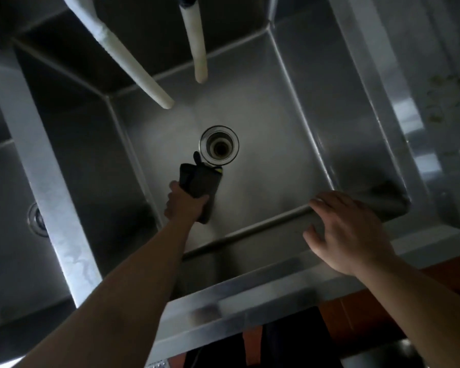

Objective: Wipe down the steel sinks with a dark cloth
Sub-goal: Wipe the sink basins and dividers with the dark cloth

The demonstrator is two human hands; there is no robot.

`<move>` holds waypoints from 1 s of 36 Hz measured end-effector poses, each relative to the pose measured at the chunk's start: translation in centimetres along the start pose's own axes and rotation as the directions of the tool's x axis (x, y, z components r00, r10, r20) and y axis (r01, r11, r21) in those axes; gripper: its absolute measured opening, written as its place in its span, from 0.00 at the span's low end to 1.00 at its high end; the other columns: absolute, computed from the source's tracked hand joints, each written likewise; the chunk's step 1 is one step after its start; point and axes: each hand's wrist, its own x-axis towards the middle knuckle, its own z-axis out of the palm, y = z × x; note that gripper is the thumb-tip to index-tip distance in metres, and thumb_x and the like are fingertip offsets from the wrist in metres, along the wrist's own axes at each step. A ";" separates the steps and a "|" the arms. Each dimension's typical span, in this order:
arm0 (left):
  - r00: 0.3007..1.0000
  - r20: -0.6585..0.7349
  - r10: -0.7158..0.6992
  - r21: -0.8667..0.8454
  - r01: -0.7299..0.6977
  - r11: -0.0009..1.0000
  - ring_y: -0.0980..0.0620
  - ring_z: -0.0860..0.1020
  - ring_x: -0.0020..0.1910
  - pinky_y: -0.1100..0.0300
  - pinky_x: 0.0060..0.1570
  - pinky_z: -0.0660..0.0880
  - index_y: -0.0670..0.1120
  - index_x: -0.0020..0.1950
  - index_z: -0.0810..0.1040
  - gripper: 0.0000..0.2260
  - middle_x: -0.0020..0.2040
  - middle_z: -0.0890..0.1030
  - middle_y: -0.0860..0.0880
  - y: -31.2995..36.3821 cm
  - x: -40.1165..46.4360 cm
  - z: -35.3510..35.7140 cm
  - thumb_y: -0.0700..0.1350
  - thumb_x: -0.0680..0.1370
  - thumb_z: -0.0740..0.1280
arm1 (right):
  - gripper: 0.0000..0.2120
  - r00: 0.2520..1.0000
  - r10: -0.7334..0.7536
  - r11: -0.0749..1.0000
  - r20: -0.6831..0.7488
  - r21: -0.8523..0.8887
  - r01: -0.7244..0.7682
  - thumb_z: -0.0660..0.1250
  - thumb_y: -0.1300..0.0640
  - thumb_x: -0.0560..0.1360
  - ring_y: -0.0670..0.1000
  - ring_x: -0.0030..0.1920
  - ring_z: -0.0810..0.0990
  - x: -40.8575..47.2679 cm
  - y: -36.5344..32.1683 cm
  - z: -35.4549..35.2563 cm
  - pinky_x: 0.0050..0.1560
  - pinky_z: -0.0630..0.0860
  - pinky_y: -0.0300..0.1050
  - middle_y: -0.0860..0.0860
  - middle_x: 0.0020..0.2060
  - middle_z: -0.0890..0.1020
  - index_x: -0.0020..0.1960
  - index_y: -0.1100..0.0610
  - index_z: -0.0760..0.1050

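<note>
Dim steel fills the view: a deep square sink seen from straight above, with a second sink to its left across a flat steel divider. Both belong to one steel unit whose front rim runs along the near edge. A round drain sits in the middle of the main sink's floor, and part of another drain shows in the left one. Two pale spouts hang over the main sink from the far side, the longer one slanting down from the upper left.

The left hand reaches down to the sink floor and its fingers are wrapped round a dark cloth, which lies bunched on the floor just in front of the drain, its far tip touching the drain's ring. The right hand hovers above the sink's near right corner, fingers spread wide and holding nothing; whether it touches the rim cannot be told. Reddish-brown floor shows below the front rim.
</note>
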 end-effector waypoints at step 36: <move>0.990 0.000 0.139 -0.226 -0.136 0.965 0.39 0.78 0.58 0.54 0.49 0.72 0.43 0.70 0.72 0.19 0.61 0.79 0.40 14.7 -7.9 1.2 0.41 0.79 0.66 | 0.17 0.937 -0.121 0.659 -0.327 0.679 0.322 0.64 0.57 0.73 0.57 0.58 0.78 6.1 5.1 -12.6 0.62 0.70 0.45 0.58 0.55 0.82 0.59 0.62 0.80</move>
